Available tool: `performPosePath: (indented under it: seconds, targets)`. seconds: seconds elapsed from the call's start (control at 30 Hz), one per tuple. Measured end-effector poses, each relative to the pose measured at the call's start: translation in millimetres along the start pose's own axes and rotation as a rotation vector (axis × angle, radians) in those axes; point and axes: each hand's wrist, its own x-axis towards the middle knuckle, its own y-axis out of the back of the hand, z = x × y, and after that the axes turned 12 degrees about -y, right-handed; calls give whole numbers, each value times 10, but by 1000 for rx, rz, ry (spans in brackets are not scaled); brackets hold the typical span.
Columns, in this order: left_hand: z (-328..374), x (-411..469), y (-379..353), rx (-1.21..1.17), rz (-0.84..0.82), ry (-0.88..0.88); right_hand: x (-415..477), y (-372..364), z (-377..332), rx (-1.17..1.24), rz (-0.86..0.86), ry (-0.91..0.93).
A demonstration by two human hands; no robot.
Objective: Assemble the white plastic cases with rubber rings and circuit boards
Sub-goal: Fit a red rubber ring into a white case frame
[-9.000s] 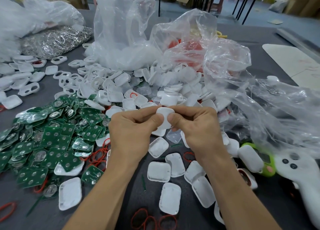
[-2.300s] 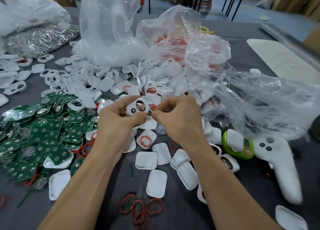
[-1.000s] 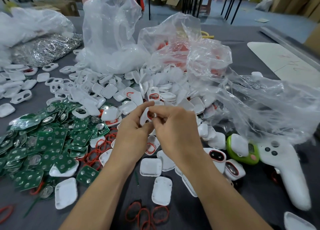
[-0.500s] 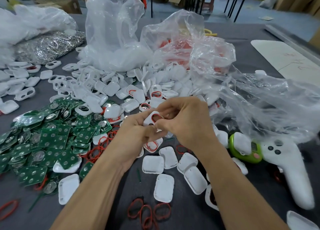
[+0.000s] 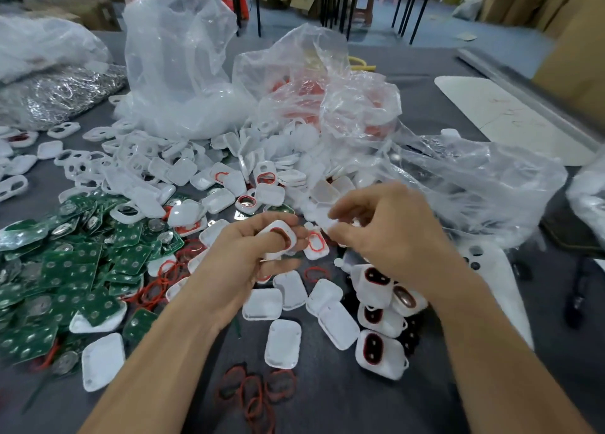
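Pinching a white case half (image 5: 278, 237) between thumb and fingers, the left hand (image 5: 242, 263) held the piece open side up, a red rubber ring seated around its opening. The right hand (image 5: 389, 234) was closed loosely on a second white piece (image 5: 322, 216) at its fingertips; blur prevented telling whether this was a lid or another shell. The 2 pieces stood just apart, not yet mated.

Directly below the hands lay another ringed case (image 5: 316, 242) on the grey table (image 5: 360, 401). Plain white covers (image 5: 283, 343) lay face down nearer the person, and finished units with dark oval windows (image 5: 381, 351) were grouped to the right. Green circuit boards (image 5: 75, 270) were heaped at left, loose red rings (image 5: 255, 391) lay at the near edge, and clear plastic bags (image 5: 183, 73) stood behind the main pile of cases.

Whether a board already sat in the held half could not be confirmed.

Risks noted: the ring could lift or be pinched out of its seat if the halves were pressed together askew; closing without a board would yield a defective unit; a light fingertip hold could let the small piece drop into the clutter below.
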Motion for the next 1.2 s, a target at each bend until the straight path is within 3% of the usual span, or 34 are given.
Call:
performPosePath:
  seconds: [0.07, 0.17, 0.37, 0.57, 0.77, 0.97, 1.03, 1.13, 1.2]
  targets:
    - [-13, -6, -9, 87, 23, -13, -132, 300, 156, -282, 49, -76]
    - [-30, -21, -45, 151, 27, -25, -240, 535, 247, -615, -47, -185]
    - [-36, -43, -120, 192, 52, -15, -272, 494, 241, -796, -85, -169]
    - [-19, -33, -71, 180, 121, -61, 48, 315, 105, -488, -96, -88]
    - [-52, -3, -61, 192, 213, -102, 193, -178, -59, -113, 124, -45]
    - [-37, 12, -56, 211, 320, -253, 85, -673, -217, 364, -80, -45]
    - [-82, -19, -65, 386, 329, -368, 22, -787, -239, 450, -81, -64]
    - [-146, -82, -103, 907, 269, -519, -39, -886, -276, 653, -202, -170]
    - [-166, -75, -127, 1004, 198, -532, -41, -915, -272, 780, -289, -236]
